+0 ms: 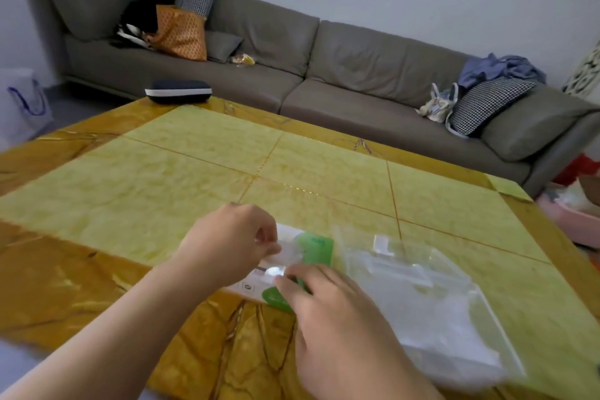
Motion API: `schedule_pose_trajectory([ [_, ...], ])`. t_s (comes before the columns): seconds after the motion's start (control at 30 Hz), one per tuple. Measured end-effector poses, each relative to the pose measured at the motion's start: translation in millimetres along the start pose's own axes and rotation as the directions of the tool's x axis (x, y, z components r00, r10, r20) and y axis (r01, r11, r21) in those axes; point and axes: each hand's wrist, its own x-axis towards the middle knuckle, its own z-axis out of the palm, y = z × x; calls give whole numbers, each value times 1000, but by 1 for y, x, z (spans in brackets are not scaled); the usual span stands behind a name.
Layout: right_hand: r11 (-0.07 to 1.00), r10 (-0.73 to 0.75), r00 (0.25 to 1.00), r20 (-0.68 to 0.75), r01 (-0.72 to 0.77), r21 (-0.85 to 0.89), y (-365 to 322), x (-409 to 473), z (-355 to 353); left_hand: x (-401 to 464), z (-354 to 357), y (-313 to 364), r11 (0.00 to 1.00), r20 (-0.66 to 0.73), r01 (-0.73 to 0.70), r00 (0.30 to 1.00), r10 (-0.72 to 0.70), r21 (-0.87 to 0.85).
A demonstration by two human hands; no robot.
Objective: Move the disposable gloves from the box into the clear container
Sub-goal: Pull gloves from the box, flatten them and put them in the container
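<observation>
Head view: both hands' fingers (269, 248) hide the box (311, 250); gloves blurred.

Left hand (232, 242) covers the left part of the box (313, 250); its fingers (271, 248) curl over a clear film there, too blurred to tell glove from wrapper. Right hand (337, 325) motion-blurred, hides the box's near end; whether its fingertips pinch anything can't be told. Box print too small to read. Clear container (422, 295) smeared, edges hard to trace; contents not readable, a white mass inside at most. Both forearms cut off by the bottom edge. Counter (194, 172) runs out of frame at left and bottom. Small yellow item on the sofa (357, 75) can't be identified.
</observation>
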Motion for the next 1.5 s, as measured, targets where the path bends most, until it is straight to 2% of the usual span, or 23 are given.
schedule_pose_trajectory([
  [0.07,999,12,998,59,-10,-40,-2,5,4,4,1,0,999,-42,24,999,-25,-33],
  [0.23,1000,1,1000,30,-1,-7,1,6,2,5,1,1,991,-198,24,979,-49,-129],
  [0.33,1000,6,1000,8,-6,7,1,6,2,7,-4,4,957,-304,34,944,-125,-289],
  [0.4,1000,1,1000,9,-1,5,0,5,2,6,-10,5,911,-233,37,962,-145,-412],
  [0.43,1000,-2,1000,10,2,9,0,5,2,5,-11,4,918,-157,24,983,-94,-396],
  [0.5,1000,-1,1000,0,1,24,1,4,4,0,-9,3,967,-27,-4,1000,-3,-254],
  [0.53,1000,1,1000,-5,-1,30,2,4,4,-2,-7,2,976,-38,-19,999,10,-219],
  [0.6,999,-1,1000,-8,2,32,2,4,6,-3,-6,3,946,-163,-36,986,-18,-322],
  [0.67,1000,-9,1000,-6,9,26,2,4,6,-4,-12,10,845,-267,-46,957,-116,-533],
  [0.8,1000,-15,1000,14,15,19,4,5,6,-8,-22,24,591,-292,-136,940,-177,-795],
  [1.07,1000,-4,999,41,3,18,5,10,10,-9,-27,33,254,-282,-210,914,-292,-944],
  [1.17,1000,-7,999,35,6,18,4,10,11,-10,-30,37,24,-182,-183,939,-292,-983],
  [1.23,1000,-4,999,36,3,29,4,10,12,-10,-30,38,-76,-131,-163,941,-312,-984],
  [1.27,999,-4,999,35,2,36,4,9,12,-10,-30,38,-73,-123,-155,939,-322,-985],
  [1.3,999,-3,1000,29,2,39,4,9,11,-10,-28,37,-12,-129,-141,935,-331,-990],
  [1.4,993,22,999,-33,-18,116,4,3,8,-11,-21,37,320,-193,-92,934,-301,-943],
  [1.43,981,69,994,-82,-53,187,5,0,5,-11,-19,39,371,-196,-79,937,-289,-925],
  [1.5,949,170,947,-272,-83,304,10,-4,0,-12,-16,42,392,-180,-61,945,-274,-918],
])
